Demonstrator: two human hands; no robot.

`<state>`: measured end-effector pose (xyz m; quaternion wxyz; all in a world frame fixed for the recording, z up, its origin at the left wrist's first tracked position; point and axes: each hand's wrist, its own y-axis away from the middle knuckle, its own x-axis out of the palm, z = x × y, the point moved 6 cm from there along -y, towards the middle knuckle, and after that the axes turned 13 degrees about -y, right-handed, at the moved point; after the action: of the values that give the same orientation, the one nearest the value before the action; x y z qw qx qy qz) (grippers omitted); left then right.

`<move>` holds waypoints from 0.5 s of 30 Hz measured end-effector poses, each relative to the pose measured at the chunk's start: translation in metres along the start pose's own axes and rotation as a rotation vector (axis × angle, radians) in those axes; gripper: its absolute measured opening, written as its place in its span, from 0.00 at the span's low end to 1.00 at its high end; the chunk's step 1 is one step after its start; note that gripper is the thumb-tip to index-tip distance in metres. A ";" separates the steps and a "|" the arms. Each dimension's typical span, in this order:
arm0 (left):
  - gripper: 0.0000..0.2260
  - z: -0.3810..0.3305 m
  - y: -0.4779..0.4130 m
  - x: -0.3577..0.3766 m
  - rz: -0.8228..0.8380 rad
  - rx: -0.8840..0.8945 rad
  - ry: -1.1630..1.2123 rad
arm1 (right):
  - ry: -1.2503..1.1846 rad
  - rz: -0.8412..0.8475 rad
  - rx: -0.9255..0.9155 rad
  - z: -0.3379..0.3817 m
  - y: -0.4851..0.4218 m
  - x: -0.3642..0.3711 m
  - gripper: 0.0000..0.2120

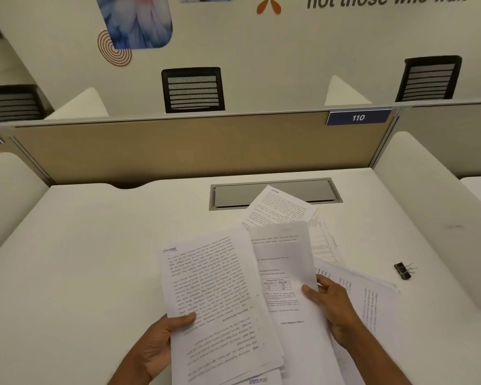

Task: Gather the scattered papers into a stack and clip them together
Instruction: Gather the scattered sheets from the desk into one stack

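Several white printed paper sheets (281, 209) lie fanned on the pale white desk (95, 245), not yet squared. The left hand (156, 348) grasps a sheaf of text pages (211, 295) by its lower left edge, thumb on top. The right hand (331, 307) pinches the edge of a sheet with a small table (281, 268). The step in hand seems to be the gathering. The small black binder clip (403, 270) rests apart on the desk to the right, untouched. Next, the loose sheets probably need joining and aligning before clipping.
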<state>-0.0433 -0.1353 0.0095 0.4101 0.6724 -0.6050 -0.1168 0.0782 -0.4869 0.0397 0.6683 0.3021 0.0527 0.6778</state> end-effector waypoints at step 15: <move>0.20 -0.010 0.004 0.022 -0.025 0.095 -0.117 | 0.073 0.109 0.021 -0.009 0.016 0.060 0.14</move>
<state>-0.0338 -0.1513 0.0262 0.3401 0.6906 -0.6244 -0.1322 0.0648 -0.4294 0.0605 0.6248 0.2867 0.0674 0.7231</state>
